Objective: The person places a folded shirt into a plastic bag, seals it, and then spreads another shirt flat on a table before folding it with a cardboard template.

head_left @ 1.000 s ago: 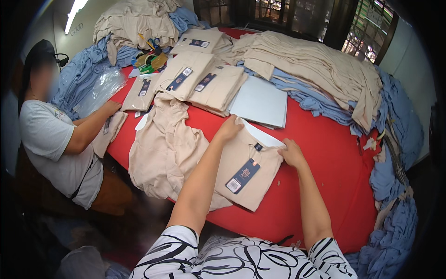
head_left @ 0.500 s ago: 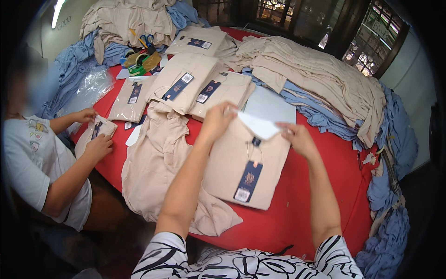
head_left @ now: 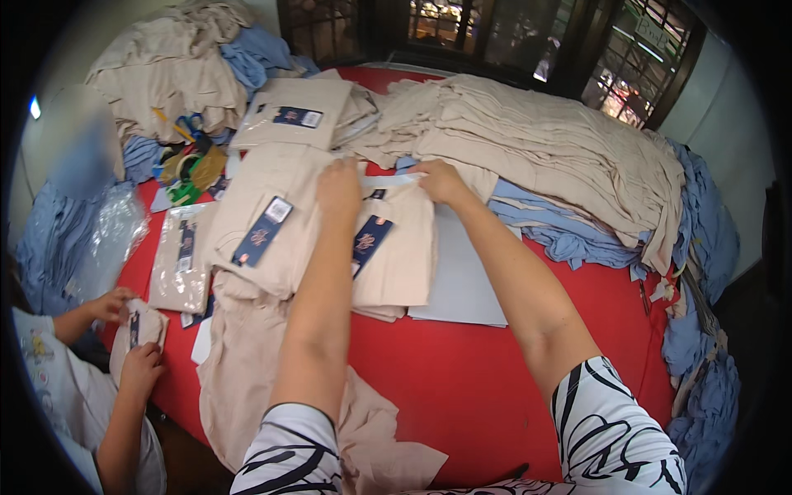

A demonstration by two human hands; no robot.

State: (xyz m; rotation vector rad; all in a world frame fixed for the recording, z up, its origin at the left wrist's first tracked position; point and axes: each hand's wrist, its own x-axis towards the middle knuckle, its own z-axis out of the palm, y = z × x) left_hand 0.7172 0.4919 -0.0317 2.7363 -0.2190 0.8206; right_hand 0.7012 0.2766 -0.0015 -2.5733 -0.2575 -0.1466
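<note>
At the middle of the table, a folded beige shirt lies on the far side, on top of another folded one. My left hand is closed at its top left corner, and my right hand pinches the top right corner. A white card edge shows between my hands at the shirt's neck. The navy hang tag lies on its front, partly behind my left forearm. Left of my hands is a stack of folded shirts with a navy tag on top. A loose beige garment spreads below that stack.
Grey-white sheets lie right of the shirt. A long beige garment pile and blue garments fill the back right. Tape rolls and scissors are at far left. A co-worker's hands hold a small folded beige garment.
My hands have carried the tagged shirt away from me and leftward, from the near middle of the table onto the folded shirt farther back. The view has shifted too.
</note>
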